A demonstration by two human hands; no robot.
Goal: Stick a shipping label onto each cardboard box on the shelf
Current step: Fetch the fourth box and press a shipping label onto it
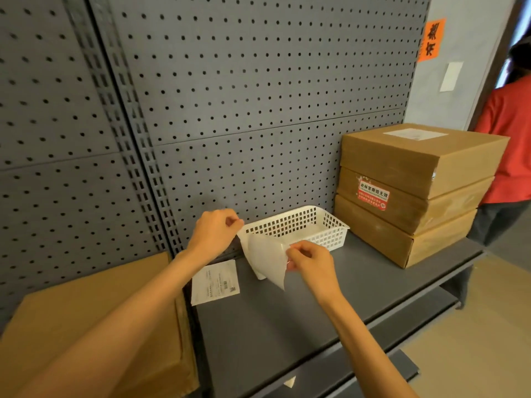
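White label (271, 261) curls between my hands above the shelf (287, 317), by the basket (298, 225). Right hand (311, 264) pinches one edge, left hand (218, 229) pinches its top corner. Risk: adhesive folds onto itself while peeling. Boxes (413, 193) stacked well apart, right.

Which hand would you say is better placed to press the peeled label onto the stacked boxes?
Probably the right hand: it pinches the label sheet and is nearer the stacked boxes.

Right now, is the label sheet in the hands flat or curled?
Curled. The label sheet bows outward between the left hand, pinching its top corner, and the right hand, pinching its edge, in front of the white basket.
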